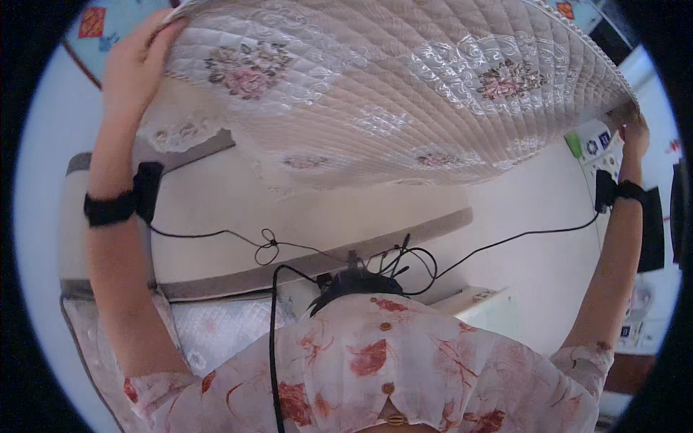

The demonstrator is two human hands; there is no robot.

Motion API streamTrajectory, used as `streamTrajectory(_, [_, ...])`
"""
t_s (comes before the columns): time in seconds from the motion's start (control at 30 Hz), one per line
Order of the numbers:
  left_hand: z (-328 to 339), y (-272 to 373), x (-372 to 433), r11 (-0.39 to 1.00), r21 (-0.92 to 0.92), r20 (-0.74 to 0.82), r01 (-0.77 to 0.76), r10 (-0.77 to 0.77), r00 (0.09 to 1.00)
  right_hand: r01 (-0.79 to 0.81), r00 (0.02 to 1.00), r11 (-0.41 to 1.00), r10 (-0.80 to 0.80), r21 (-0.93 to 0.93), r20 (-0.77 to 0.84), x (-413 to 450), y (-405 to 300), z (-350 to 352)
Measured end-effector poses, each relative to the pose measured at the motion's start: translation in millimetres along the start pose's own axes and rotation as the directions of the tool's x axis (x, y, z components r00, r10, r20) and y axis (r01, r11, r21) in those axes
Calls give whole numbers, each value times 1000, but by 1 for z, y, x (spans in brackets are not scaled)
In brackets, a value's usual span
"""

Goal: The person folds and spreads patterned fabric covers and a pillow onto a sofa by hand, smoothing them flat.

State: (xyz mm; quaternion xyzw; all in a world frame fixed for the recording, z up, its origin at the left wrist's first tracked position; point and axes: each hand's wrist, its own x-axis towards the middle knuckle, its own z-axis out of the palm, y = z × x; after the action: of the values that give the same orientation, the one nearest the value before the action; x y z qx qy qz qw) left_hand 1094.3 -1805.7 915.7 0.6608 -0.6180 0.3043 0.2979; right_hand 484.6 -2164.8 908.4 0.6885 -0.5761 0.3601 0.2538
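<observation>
A quilted beige cover point(379, 92) with woven rose motifs and a corded edge is stretched out in the air between my raised hands. My left hand point(142, 59) grips its edge at the upper left. At the far right, my right hand point(636, 134) holds the opposite corner, its fingers partly hidden by the fabric. A lace-trimmed part point(187, 119) hangs below my left hand. Under the cover lies a beige sofa seat point(216, 200) with a grey-brown front band point(325, 265).
Black cables point(417, 270) run from my waist to the black wrist devices point(149, 189). A patterned cushion or cover point(233, 330) lies at the lower left. Small items, one green point(573, 144), stand on a surface at the right. A low pale box or table point(487, 308) stands near my body.
</observation>
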Motion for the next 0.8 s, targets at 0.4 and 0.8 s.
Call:
streamTrajectory(0.4, [-10, 131, -2, 864, -483, 462, 141, 115, 879, 31, 998, 982, -20, 185, -64, 8, 138, -24])
streamTrajectory(0.8, [133, 289, 33, 727, -619, 636, 297, 243, 732, 67, 996, 948, -46, 310, -73, 0, 388, 91])
